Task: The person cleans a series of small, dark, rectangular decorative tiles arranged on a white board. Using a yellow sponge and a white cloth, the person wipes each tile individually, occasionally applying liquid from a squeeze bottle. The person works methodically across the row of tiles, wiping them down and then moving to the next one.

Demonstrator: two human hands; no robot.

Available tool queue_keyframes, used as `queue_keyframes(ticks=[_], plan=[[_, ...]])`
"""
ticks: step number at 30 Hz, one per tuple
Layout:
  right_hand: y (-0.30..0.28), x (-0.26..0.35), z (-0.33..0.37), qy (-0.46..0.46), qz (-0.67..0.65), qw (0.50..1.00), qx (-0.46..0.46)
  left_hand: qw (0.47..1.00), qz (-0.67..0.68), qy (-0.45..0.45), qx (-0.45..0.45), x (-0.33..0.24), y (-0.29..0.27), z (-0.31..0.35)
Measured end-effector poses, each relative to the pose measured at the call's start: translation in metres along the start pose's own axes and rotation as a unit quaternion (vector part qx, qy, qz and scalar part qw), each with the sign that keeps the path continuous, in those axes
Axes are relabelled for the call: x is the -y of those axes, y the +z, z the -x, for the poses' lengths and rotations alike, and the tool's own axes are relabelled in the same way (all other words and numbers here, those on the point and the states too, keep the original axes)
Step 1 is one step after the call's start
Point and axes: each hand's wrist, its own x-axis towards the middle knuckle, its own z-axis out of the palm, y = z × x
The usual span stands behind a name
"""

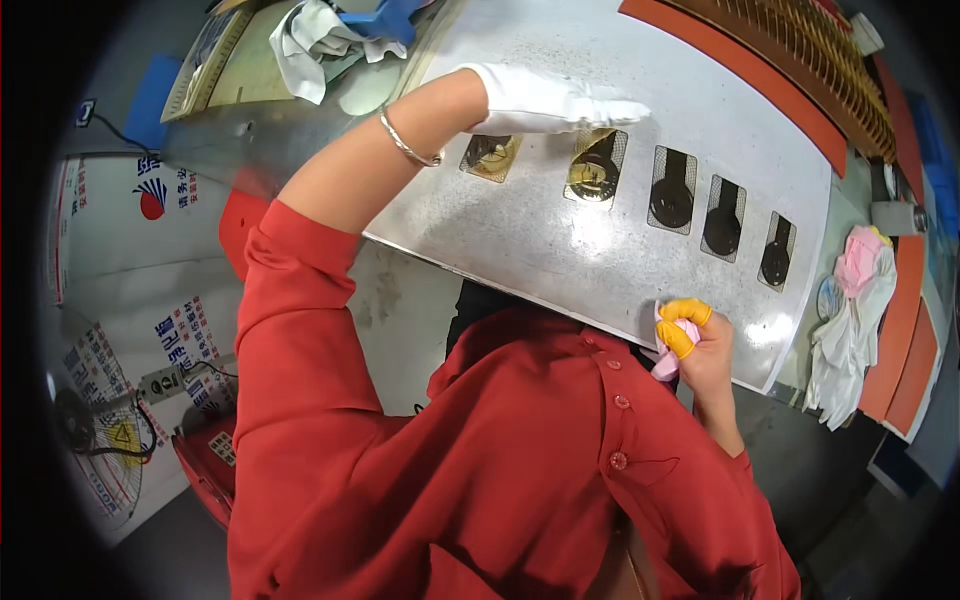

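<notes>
My left hand, in a white glove, is held above the metal work surface with its fingers stretched out straight together, seen edge-on. No object shows in it. Just below it in the picture lies a dark and gold metal piece with a round end and mesh edges; another such piece is partly covered by the glove. Similar flat dark pieces run on to the right in a row. At the near edge, my right hand, with yellow finger covers, is closed around a crumpled pink cloth.
Far left holds a crumpled whitish cloth beside a blue object. A brown rack with a row of gold-coloured pieces stands far right, behind an orange strip. White and pink cloths lie at the right. A fan stands lower left.
</notes>
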Motion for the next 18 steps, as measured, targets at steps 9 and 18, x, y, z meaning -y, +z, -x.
queue_keyframes(ticks=[9,18], plan=[[0.0,0.0,0.0,-0.023,0.011,1.0,0.004,0.996,0.092,0.005,-0.011,-0.012,0.014,-0.033],[-0.001,-0.005,0.001,-0.022,-0.008,0.999,0.024,0.999,0.052,0.01,-0.004,-0.002,0.017,-0.039]])
